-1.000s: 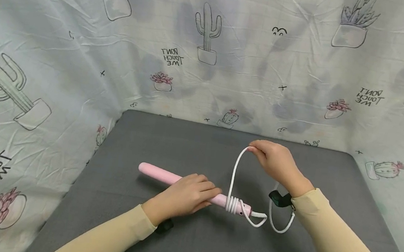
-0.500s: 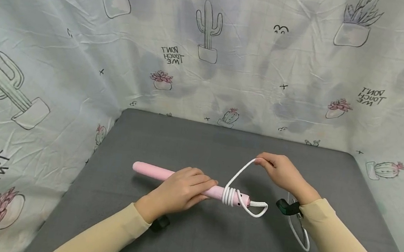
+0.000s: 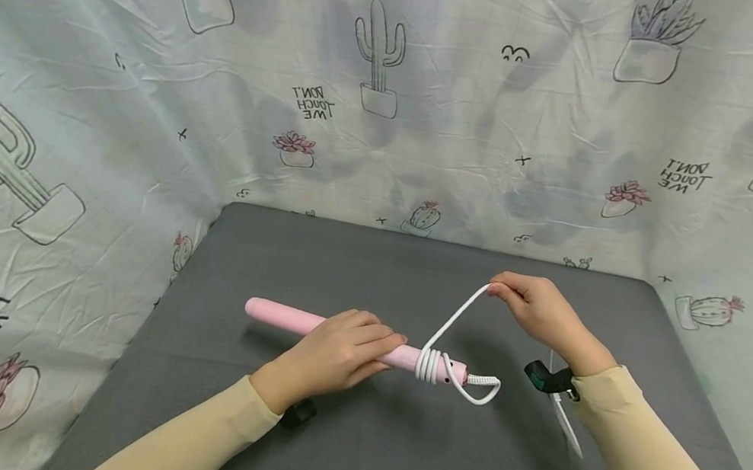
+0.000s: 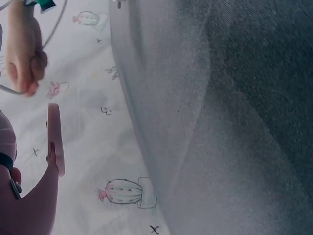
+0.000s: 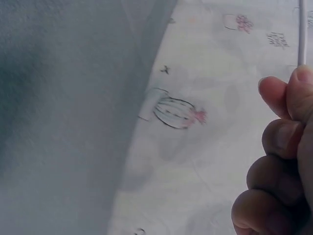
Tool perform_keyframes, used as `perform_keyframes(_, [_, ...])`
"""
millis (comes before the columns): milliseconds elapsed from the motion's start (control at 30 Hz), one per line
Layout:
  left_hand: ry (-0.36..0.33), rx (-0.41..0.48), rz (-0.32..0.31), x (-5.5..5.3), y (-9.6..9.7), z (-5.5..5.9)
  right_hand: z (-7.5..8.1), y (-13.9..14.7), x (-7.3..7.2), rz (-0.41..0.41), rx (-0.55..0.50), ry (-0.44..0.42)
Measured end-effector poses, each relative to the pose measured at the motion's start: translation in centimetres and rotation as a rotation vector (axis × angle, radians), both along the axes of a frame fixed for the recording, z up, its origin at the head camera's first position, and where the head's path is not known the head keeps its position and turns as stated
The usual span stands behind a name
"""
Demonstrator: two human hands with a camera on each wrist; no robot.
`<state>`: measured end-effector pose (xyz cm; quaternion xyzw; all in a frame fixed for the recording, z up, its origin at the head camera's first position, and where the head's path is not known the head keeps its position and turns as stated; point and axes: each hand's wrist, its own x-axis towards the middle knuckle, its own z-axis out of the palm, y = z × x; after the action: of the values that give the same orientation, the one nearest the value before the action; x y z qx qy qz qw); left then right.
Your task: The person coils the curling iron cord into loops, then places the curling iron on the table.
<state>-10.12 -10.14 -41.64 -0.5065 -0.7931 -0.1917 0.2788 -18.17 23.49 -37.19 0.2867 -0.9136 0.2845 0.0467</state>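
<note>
A slim pink hair straightener (image 3: 285,316) with a rounded tip slants across the middle of the head view. My left hand (image 3: 340,350) grips it around its middle, fingers over the top. White cord (image 3: 428,364) is wound in several turns round the handle end, and a loop of it hangs from the textured collar (image 3: 481,381). My right hand (image 3: 537,309), up and to the right, pinches the cord between thumb and fingertips. A straight stretch of cord (image 3: 455,321) runs from the coils to that pinch. The right wrist view shows the thumb (image 5: 302,90) on the cord (image 5: 301,34).
Below the hands lies a grey padded table (image 3: 319,259). A cactus-print cloth (image 3: 459,106) hangs behind it and at both sides. Black wrist devices sit under the left (image 3: 299,414) and right (image 3: 546,378) wrists. More cord (image 3: 566,423) dangles below the right wrist.
My right hand has moved to the right, drawing the cord from a bowed curve into a straight line. The dangling cord swings right. The straightener has shifted slightly left and up.
</note>
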Motion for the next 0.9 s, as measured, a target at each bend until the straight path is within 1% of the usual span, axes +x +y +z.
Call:
perform_keyframes(100, [0.01,0.003,-0.017,0.1,0.1,0.1,-1.2,-0.7,-0.4,0.003,-0.011,-0.064])
perform_keyframes(200, [0.009,0.043,-0.023,0.1,0.1,0.1,-2.7,-1.7,-0.6,0.014,-0.006,-0.137])
perform_keyframes(300, [-0.018,0.101,-0.008,0.1,0.0,0.1,-4.5,-2.5,-0.5,0.021,0.015,-0.211])
perform_keyframes(367, [-0.045,0.131,0.018,0.2,-0.1,0.1,-5.7,-3.2,0.0,0.017,0.023,-0.267])
perform_keyframes(400, [-0.057,0.146,0.034,0.1,-0.2,0.1,-6.2,-3.6,0.3,0.031,0.009,-0.276])
perform_keyframes(433, [-0.07,0.158,0.05,0.1,-0.2,0.1,-6.7,-3.9,0.7,0.051,-0.02,-0.27])
perform_keyframes(467, [-0.081,0.173,0.066,0.0,-0.3,0.0,-7.1,-4.1,1.2,0.052,-0.029,-0.269])
perform_keyframes(567, [-0.125,0.227,0.119,-0.1,-0.5,-0.2,-8.1,-4.9,2.4,0.074,-0.036,-0.201])
perform_keyframes(633, [-0.153,0.266,0.149,-0.2,-0.7,-0.2,-8.7,-5.3,3.0,0.066,-0.007,-0.164])
perform_keyframes(667, [-0.162,0.286,0.161,-0.3,-0.7,-0.3,-9.0,-5.5,3.2,0.047,0.033,-0.16])
perform_keyframes(700, [-0.171,0.303,0.172,-0.3,-0.8,-0.4,-9.2,-5.8,3.4,0.045,0.053,-0.151])
perform_keyframes(767, [-0.177,0.33,0.192,-0.5,-0.8,-0.4,-9.6,-6.1,4.0,0.039,0.076,-0.154])
perform_keyframes(900, [-0.181,0.357,0.226,-0.7,-0.8,-0.3,-9.9,-6.6,5.1,0.048,0.113,-0.12])
